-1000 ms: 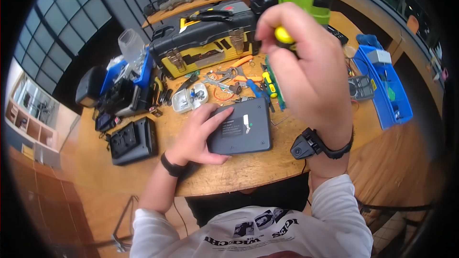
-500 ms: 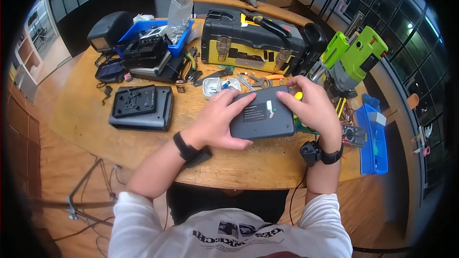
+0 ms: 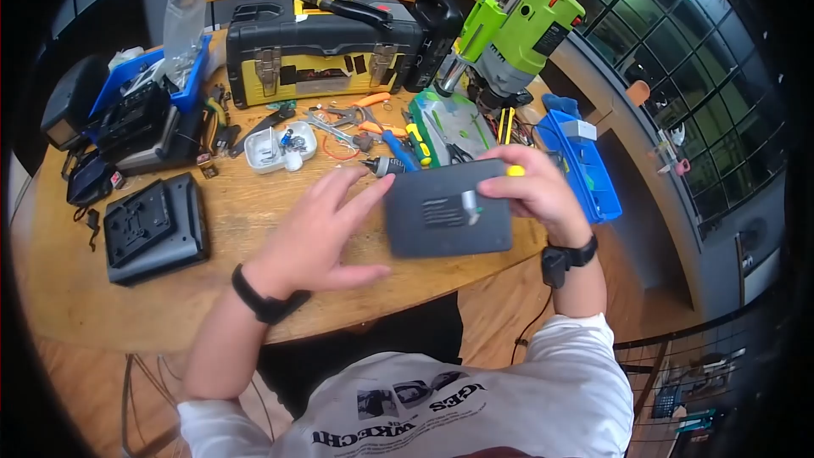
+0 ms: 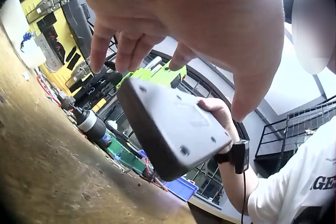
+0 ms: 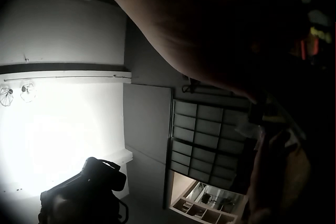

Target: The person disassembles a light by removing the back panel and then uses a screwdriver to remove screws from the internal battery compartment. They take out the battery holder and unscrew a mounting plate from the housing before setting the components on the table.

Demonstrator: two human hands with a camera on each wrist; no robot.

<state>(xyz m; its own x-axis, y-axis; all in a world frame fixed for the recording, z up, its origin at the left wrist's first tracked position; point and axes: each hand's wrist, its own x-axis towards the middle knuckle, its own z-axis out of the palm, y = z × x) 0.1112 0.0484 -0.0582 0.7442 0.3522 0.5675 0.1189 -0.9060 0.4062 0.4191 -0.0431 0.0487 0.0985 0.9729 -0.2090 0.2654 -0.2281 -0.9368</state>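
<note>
A dark grey flat box [image 3: 441,225] with a printed label and a white sticker is held above the table by the right hand [image 3: 538,191], which pinches its right edge. The yellow end of a tool [image 3: 515,171] shows at that hand. Just left of the box, the left hand [image 3: 309,233] has its fingers spread and holds nothing. In the left wrist view the box [image 4: 168,124] hangs tilted beyond the left hand [image 4: 184,19], a gap between them. The right wrist view is dark, with part of the right hand [image 5: 194,35] along the top.
A black device with a mounting plate [image 3: 157,229] lies at the left. Behind are a white parts tray [image 3: 280,161], pliers, a blue-handled tool [image 3: 398,151], a yellow-black toolbox [image 3: 318,55] and a green drill stand [image 3: 530,30]. Blue bins [image 3: 606,203] [image 3: 195,89] stand at both sides.
The right hand came down to the box, which is now raised and held by it. The left hand has let go of the box and moved off leftward. The head view has shifted.
</note>
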